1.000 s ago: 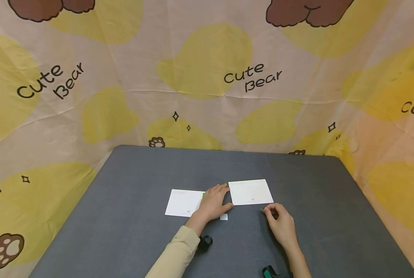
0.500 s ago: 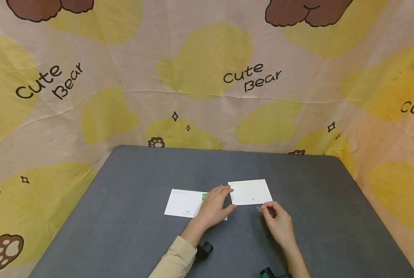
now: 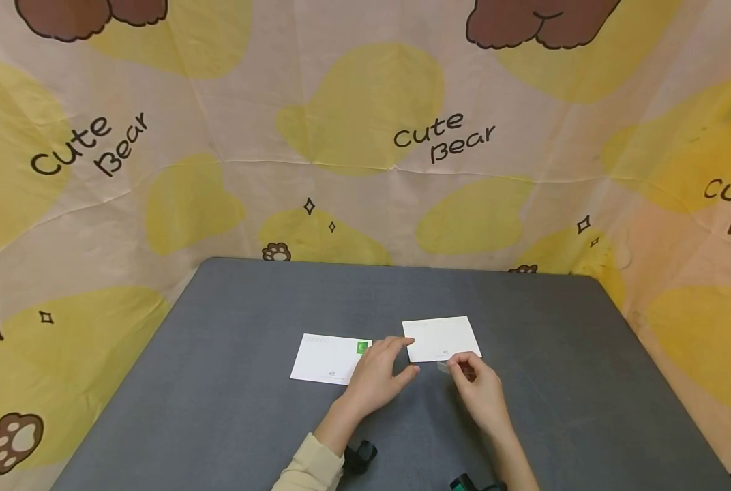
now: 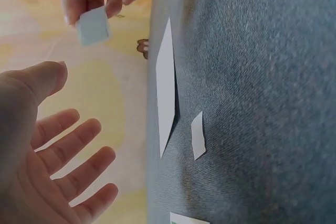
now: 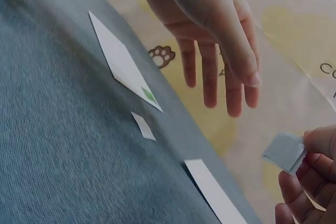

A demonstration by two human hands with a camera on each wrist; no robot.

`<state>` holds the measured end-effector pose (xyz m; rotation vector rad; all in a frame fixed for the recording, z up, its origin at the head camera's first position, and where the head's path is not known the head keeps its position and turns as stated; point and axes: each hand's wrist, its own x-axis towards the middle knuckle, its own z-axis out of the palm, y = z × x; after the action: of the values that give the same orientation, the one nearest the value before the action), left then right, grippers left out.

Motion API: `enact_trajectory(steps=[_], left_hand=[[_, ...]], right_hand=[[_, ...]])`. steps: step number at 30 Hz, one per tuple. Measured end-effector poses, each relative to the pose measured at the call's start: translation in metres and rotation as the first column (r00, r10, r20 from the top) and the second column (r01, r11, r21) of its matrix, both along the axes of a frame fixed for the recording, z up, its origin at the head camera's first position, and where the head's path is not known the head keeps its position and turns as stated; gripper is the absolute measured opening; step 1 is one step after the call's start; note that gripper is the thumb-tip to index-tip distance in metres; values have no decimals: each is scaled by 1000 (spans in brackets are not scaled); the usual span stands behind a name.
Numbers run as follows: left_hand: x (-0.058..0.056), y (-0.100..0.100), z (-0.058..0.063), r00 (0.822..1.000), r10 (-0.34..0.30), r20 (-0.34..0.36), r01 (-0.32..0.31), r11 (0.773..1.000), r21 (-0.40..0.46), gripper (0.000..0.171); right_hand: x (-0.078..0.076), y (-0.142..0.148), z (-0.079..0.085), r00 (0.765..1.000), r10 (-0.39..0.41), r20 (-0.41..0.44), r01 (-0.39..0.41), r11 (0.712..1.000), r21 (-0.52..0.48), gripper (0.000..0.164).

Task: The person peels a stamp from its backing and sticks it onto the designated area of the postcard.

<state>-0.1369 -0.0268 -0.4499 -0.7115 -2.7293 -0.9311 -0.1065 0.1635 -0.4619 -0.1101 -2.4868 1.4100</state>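
Observation:
My right hand [image 3: 479, 389] pinches a small pale stamp [image 5: 283, 152] with a toothed edge between thumb and fingers; its plain side shows in both wrist views. The stamp is raised over the table, just in front of the right white envelope [image 3: 440, 337]. My left hand [image 3: 371, 382] holds nothing, its fingers extended and spread, between the two envelopes and above the table. It overlaps the right end of the left white envelope [image 3: 319, 359] in the head view. That envelope bears a green stamp [image 3: 362, 348] in its upper right corner.
A small white paper piece [image 4: 198, 137] lies on the dark grey table [image 3: 249, 300] between the envelopes, hidden behind my left hand in the head view. A yellow-patterned cloth [image 3: 353, 102] hangs behind the table. Black wrist devices sit under both forearms.
My right hand has moved left with the stamp, closer to my left hand. My left hand has come slightly back, uncovering the green stamp and covering the paper piece in the head view.

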Motion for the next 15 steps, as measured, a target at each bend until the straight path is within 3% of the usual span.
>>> enact_trajectory(steps=[7, 10, 15], left_hand=[[8, -1, -4, 999, 22, 27, -25, 994, 111, 41], [11, 0, -5, 998, 33, 52, -41, 987, 158, 38], [14, -1, -7, 996, 61, 72, -76, 970, 229, 31]], right_hand=[[2, -10, 5, 1000, 28, 6, -28, 997, -77, 5], [7, -19, 21, 999, 47, 10, -45, 991, -124, 6], [5, -22, 19, 998, 66, 21, -62, 985, -160, 8]])
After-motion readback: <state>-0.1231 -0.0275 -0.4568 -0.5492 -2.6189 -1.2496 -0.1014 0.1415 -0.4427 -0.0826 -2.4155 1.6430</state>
